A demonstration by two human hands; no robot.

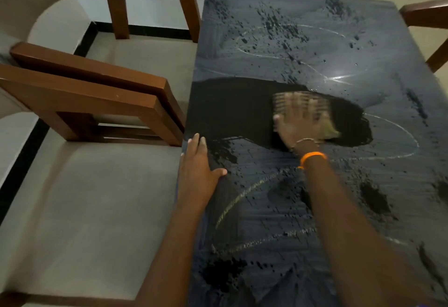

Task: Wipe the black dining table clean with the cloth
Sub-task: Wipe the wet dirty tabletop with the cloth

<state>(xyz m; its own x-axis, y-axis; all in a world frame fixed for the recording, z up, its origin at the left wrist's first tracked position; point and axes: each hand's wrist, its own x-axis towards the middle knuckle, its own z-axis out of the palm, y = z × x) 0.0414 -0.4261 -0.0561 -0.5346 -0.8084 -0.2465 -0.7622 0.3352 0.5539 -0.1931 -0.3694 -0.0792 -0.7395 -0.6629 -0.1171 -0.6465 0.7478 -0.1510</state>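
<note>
The black dining table (315, 47) fills the right half of the view, grey with dust, water spots and pale ring marks. A dark, wet band runs from its left edge to the middle. My right hand (299, 121) lies flat, fingers spread, pressing a yellowish checked cloth (331, 131) onto the table at the right end of that band; the hand and cloth are motion-blurred. My left hand (197, 161) rests flat on the table's left edge, fingers straight, thumb out on the top.
Wooden chairs (101, 93) stand against the table's left side, on a grey tiled floor (84, 209). Another wooden chair (426, 15) shows at the far right corner. A white wall with a black skirting runs behind.
</note>
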